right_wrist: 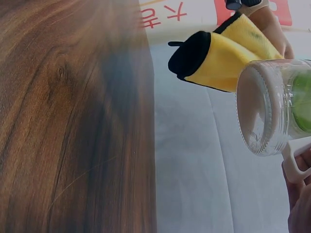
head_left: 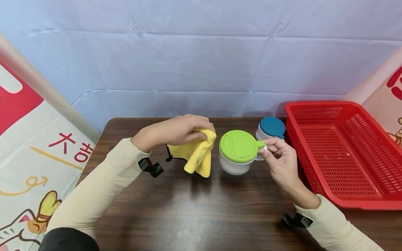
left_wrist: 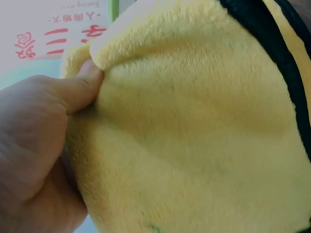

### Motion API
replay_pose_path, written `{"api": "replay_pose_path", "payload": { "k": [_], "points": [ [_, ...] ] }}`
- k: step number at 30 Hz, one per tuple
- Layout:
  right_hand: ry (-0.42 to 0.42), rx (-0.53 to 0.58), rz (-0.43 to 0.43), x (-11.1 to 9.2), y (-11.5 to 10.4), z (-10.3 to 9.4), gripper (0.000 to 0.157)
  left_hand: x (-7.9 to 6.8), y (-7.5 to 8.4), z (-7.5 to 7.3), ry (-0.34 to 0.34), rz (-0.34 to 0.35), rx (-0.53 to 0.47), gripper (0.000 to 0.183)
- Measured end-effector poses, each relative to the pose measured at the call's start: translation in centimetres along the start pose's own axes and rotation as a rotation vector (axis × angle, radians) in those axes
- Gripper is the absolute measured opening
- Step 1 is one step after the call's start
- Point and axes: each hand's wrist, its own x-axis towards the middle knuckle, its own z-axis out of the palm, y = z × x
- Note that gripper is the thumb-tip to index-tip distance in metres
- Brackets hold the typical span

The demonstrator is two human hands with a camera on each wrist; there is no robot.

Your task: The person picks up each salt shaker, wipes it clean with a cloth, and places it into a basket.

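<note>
My left hand [head_left: 183, 129] pinches a yellow cloth [head_left: 199, 153] with black edging, which hangs down in folds over the table's middle. In the left wrist view the thumb presses on the fluffy cloth [left_wrist: 194, 121]. Just to the right, my right hand [head_left: 281, 162] grips the white handle [right_wrist: 292, 165] of a clear jar with a green lid [head_left: 239, 145]. The right wrist view shows the jar [right_wrist: 262, 109] raised off the table, its ribbed base in sight. Between cloth and jar there is a small gap in the head view.
Behind my right hand stands a second jar with a blue lid [head_left: 272, 127]. A red plastic basket [head_left: 337, 202] takes up the right side of the dark wooden table [head_left: 188, 212]. A pale cloth backdrop [head_left: 201, 69] rises behind the table's far edge.
</note>
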Motion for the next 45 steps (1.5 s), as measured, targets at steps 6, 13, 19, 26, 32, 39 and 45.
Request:
{"api": "replay_pose_path", "payload": {
  "k": [6,13,19,26,32,39,45],
  "points": [
    [0.002,0.001,0.002,0.1,0.0,0.1,0.02,0.2,0.5,0.3,0.01,0.048,-0.06,0.011],
    [0.005,-0.009,0.004,0.2,-0.2,0.2,0.023,0.6,1.0,0.7,-0.012,0.043,-0.03,0.012],
    [0.004,-0.015,0.005,0.2,-0.2,0.3,0.021,0.7,1.1,0.8,-0.001,0.001,-0.014,0.011],
    [-0.003,-0.012,0.005,0.1,-0.2,0.4,0.023,0.8,0.9,0.8,-0.008,-0.019,0.012,0.011],
    [-0.006,-0.01,0.007,0.1,-0.3,0.4,0.024,0.9,1.2,0.7,-0.002,-0.048,0.065,0.014],
    [-0.012,-0.012,0.005,0.0,-0.4,0.4,0.024,1.0,1.3,0.5,0.021,-0.079,0.113,0.013],
    [-0.017,-0.013,0.002,-0.1,-0.5,0.5,0.023,1.2,0.9,0.6,0.041,-0.068,0.114,0.013]
  ]
}}
